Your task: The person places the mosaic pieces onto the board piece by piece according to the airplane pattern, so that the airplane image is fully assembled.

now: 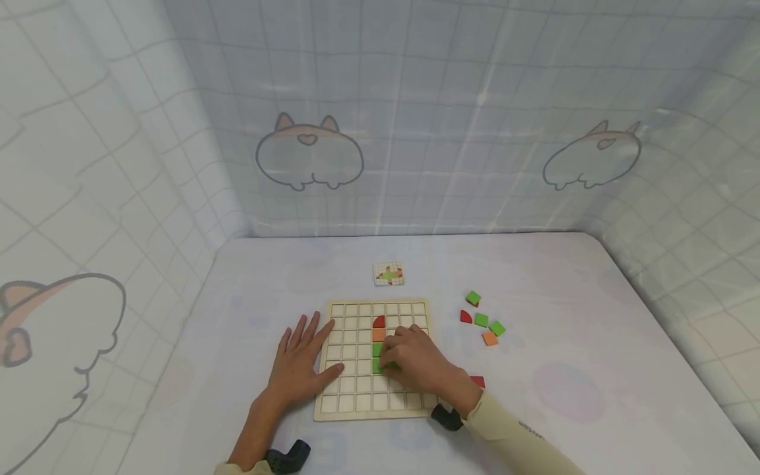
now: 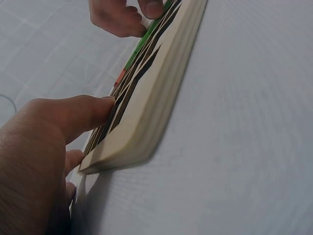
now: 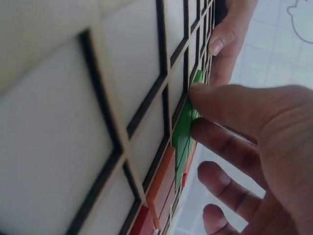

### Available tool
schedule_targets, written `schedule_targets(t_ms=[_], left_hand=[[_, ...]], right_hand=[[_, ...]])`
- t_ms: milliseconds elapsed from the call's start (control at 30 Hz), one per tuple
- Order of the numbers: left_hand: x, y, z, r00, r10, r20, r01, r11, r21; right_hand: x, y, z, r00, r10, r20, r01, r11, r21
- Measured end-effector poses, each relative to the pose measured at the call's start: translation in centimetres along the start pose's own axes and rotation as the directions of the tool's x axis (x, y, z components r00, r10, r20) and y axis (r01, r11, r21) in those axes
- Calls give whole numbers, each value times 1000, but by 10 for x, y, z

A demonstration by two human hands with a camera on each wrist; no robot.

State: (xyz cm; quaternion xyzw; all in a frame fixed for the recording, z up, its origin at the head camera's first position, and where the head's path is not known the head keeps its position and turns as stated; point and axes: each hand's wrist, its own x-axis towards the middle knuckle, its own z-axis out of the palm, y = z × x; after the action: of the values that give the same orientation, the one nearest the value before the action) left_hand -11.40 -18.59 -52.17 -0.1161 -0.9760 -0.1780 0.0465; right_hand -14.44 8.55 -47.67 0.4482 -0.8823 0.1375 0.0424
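While the left hand (image 1: 299, 371) lies spread across the board's left edge (image 1: 318, 404), the right hand (image 1: 414, 357), nearer the loose tiles (image 1: 481, 320) right of frame centre, pinches a green tile (image 3: 183, 120).

**Sheeted-in nook, bldg type unclear**

Looks like a small screened-off work spot: a pale tbl (image 1: 564, 303) w/ hangings on 3 sides, i.e. back sheet (image 1: 445, 158), left sheet (image 1: 166, 165) & right sheet (image 1: 700, 218). All 3 have a tile-like line grid; round cartoon animals (image 1: 310, 158) on back & left add a homey, playful touch. Back one has wrinkles & shiny streaks, so reads as thin sheeting vs. solid wall. Can't tell if it's in a home, lab or office.
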Motion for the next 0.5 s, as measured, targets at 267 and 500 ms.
schedule_targets(t_ms=[267, 500], left_hand=[[1, -1, 1, 1000, 16, -24, -16, 1000, 2], [1, -1, 1, 1000, 21, -12, -21, 1000, 6]], right_hand=[[-2, 0, 5, 999, -47, 26, 49, 995, -88], [-8, 3, 2, 999, -48, 13, 48, 999, 9]])
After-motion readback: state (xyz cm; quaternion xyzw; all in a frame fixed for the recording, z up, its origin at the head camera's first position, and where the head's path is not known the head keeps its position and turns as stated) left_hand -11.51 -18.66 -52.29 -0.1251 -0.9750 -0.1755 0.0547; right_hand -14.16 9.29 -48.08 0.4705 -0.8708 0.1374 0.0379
